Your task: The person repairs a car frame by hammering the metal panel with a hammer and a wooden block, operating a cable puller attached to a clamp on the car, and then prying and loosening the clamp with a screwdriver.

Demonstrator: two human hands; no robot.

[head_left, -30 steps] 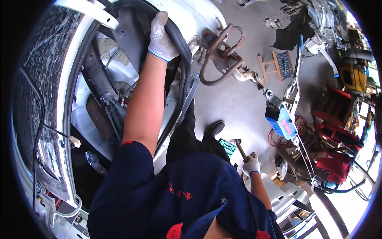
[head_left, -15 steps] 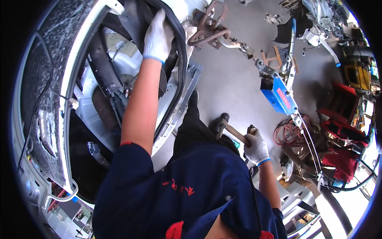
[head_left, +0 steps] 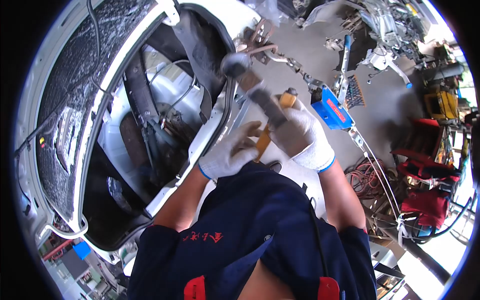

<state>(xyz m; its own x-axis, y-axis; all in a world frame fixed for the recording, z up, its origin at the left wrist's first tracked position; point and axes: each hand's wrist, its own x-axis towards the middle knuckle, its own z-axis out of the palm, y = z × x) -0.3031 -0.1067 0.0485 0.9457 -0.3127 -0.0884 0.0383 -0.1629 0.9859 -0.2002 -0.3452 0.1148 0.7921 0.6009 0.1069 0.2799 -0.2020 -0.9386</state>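
We wear matt, rough-knit white cloth gloves (head_left: 311,140) and a matt navy cloth shirt (head_left: 235,215). We see a smooth yellow plastic-looking handle (head_left: 263,143), a dark metal-headed hammer (head_left: 270,108) too blurred for finish, a glossy white painted car panel (head_left: 227,12) and rough, rusty brown metal hooks (head_left: 260,49).

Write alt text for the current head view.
A person's gloved right hand holds a blurred hammer; the gloved left hand is at the lower end of a yellow tool. An open white vehicle body stands at left.
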